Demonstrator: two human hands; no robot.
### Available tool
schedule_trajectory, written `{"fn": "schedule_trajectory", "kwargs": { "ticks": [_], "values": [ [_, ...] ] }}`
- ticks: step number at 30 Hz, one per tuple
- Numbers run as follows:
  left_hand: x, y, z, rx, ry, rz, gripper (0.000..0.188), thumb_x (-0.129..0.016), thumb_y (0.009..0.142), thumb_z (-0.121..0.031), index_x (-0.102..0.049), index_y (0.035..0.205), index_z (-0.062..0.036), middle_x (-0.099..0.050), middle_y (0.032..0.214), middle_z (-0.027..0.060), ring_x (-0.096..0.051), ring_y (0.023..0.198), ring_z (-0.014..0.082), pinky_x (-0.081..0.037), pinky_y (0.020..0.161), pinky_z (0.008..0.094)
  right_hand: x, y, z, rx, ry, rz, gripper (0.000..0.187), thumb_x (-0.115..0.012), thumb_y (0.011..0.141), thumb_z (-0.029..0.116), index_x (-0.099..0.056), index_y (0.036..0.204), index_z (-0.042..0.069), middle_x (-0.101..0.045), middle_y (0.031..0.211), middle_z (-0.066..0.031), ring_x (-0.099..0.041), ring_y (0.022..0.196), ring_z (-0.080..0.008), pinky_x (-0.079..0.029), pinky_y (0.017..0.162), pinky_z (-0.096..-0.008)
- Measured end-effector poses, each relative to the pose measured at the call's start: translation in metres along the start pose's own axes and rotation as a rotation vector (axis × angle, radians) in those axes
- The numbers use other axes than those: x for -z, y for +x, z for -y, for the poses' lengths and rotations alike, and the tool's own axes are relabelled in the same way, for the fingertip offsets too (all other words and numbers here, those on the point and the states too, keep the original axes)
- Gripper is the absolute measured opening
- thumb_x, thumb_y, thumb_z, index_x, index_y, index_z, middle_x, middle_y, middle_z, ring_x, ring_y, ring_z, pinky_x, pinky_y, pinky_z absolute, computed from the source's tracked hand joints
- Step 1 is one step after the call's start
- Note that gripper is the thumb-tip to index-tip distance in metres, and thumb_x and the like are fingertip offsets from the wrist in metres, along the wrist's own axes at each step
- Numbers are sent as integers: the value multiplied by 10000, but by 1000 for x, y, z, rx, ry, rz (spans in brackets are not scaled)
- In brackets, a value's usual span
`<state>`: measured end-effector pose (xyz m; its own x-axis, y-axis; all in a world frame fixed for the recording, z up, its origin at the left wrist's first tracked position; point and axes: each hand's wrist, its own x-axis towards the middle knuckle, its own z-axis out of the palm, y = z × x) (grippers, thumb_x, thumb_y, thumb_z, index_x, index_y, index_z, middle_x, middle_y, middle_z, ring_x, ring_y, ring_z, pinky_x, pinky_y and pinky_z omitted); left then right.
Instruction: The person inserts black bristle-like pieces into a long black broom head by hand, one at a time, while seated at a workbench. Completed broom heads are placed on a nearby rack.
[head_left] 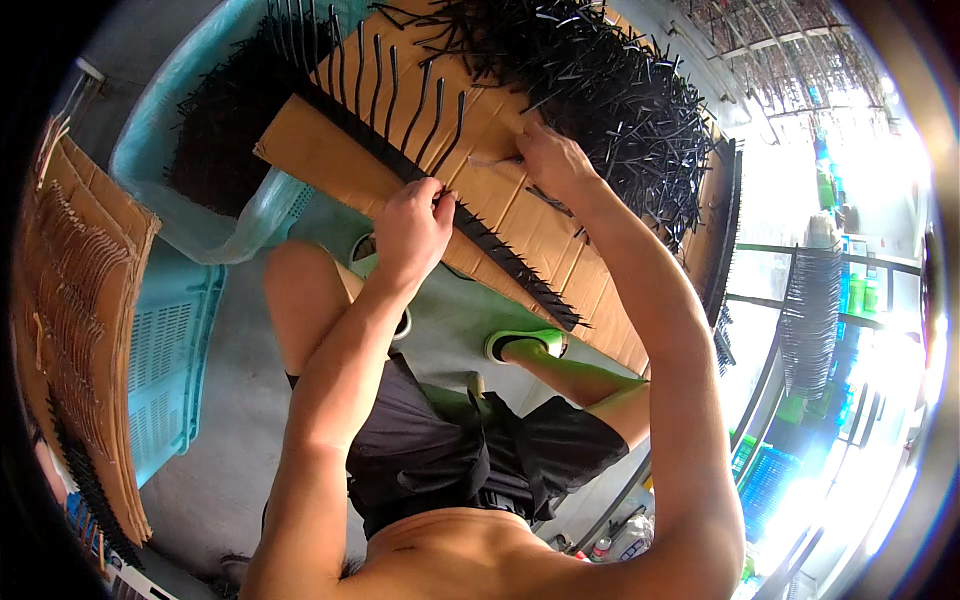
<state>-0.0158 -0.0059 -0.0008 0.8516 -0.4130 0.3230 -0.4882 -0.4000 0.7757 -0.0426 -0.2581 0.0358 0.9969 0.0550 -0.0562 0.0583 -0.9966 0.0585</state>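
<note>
A long black strip [490,248] with a row of short spikes lies slantwise along the near edge of a cardboard-covered work surface [590,300]. Several wavy black rods [378,85] stand up from its far left part. My left hand [412,232] is closed in a pinch at the strip, just right of the last rod; whatever its fingertips grip is too small to make out. Farther right, my right hand [556,162] has its fingers curled together over the cardboard, beside a big heap of short black tube-like pieces [620,110]. Its fingertips are partly hidden, and what they hold is unclear.
A light-blue basket lined with plastic [150,150], holding dark pieces [225,130], stands at the far left. Below it are another blue basket [170,350] and cardboard sheets [85,310] carrying wavy rods. Racks with hanging items [812,310] line the bright right side.
</note>
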Motion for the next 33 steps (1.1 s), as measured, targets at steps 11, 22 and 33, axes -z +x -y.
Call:
{"fn": "schedule_trajectory", "kwargs": {
  "ticks": [11, 22, 33],
  "values": [
    [2, -2, -3, 59, -41, 14, 148, -687, 861, -195, -651, 855, -52, -678, 787, 127, -656, 712, 326, -514, 619, 421, 14, -5, -14, -351, -40, 102, 199, -590, 856, 99, -681, 1030, 67, -657, 1026, -174, -678, 955, -342, -563, 796, -412],
    [0, -5, -1, 31, 12, -30, 156, -705, 871, -200, -666, 853, -50, -675, 727, 117, -661, 619, 286, -498, 541, 386, 19, -6, 27, -569, 761, -302, 262, -744, 810, 226, -646, 911, 4, -677, 808, -171, -681, 763, -295, -525, 694, -379],
    [0, -3, 1, -87, 64, -80, 113, -699, 833, -143, -633, 799, -58, -645, 751, 112, -637, 683, 321, -503, 581, 418, 35, -22, 120, -606, 1497, -366, 191, -704, 867, 145, -636, 863, -34, -706, 788, -86, -674, 705, -122, -547, 645, -249]
  ]
}}
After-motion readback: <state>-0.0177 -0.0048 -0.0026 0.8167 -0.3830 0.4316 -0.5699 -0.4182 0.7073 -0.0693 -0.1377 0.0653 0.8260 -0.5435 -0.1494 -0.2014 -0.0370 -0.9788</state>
